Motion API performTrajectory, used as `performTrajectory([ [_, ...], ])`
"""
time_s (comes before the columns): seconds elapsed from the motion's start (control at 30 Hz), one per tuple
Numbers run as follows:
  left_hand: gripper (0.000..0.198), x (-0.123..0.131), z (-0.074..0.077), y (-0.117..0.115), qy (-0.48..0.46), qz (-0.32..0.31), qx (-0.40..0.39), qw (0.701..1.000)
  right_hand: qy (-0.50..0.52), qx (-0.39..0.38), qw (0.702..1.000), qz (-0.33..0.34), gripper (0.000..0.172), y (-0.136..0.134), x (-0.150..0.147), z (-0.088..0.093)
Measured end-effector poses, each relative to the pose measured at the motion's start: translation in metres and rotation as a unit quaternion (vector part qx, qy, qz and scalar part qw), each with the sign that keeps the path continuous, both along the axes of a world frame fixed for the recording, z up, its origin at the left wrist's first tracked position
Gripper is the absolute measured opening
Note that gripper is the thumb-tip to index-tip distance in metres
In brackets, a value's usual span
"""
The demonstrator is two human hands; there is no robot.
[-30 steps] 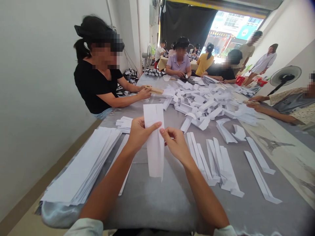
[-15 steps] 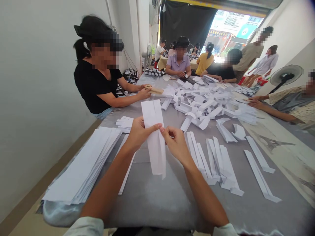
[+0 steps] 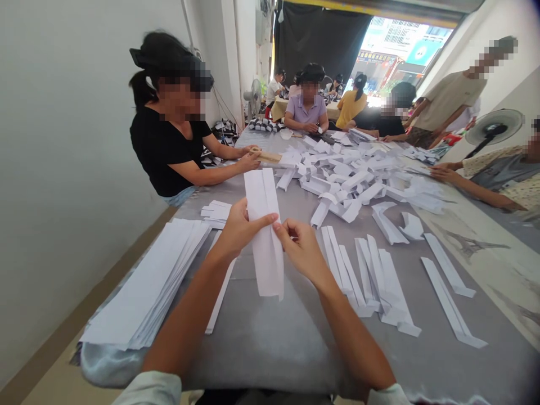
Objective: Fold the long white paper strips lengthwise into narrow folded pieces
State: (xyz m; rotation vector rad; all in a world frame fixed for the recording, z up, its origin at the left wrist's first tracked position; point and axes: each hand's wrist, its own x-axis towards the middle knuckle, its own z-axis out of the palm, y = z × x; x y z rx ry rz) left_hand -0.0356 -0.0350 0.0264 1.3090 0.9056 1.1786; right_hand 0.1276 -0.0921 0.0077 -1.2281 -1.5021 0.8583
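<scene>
Fingers of the left hand (image 3: pixel 237 229) and right hand (image 3: pixel 301 244) clamp a paper strip (image 3: pixel 267 261): creasing, I'd judge; next calls for even pressure.

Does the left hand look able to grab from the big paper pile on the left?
Probably yes: the pile lies beside the left forearm, with nothing seen covering it, but the left hand is holding a folded sheet.

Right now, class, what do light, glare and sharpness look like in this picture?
In the head view, daylight washes out parts of the doorway beside the dark curtain; in the head view, the cloth has a soft, pale sheen; in the head view, the held paper looks fairly sharp, its long creases visible; the head view's top right corner darkens.
</scene>
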Motion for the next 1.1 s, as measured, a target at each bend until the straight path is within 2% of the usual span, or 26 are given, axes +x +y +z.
performTrajectory([
  [0.17, 0.063, 0.003, 0.0, 0.001, -0.04, 0.03, 0.005, 0.999, 0.002, -0.019, 1.0, 0.022, 0.047, -0.004, 0.0, 0.002],
  [0.4, 0.066, 0.003, 0.0, -0.001, -0.013, -0.016, -0.009, 1.0, -0.026, 0.019, 0.999, -0.036, 0.05, -0.003, -0.002, 0.001],
  [0.63, 0.064, 0.005, -0.003, 0.002, -0.048, 0.059, 0.004, 0.997, -0.042, -0.005, 0.999, 0.003, 0.049, -0.005, -0.003, 0.0],
  [0.87, 0.065, 0.001, 0.001, -0.002, -0.022, 0.004, -0.009, 1.0, -0.059, 0.027, 0.997, -0.044, 0.049, -0.002, -0.005, -0.004],
  [1.1, 0.059, 0.004, -0.008, 0.01, -0.049, 0.105, 0.025, 0.993, -0.048, -0.031, 0.998, 0.014, 0.043, -0.005, -0.004, -0.002],
])
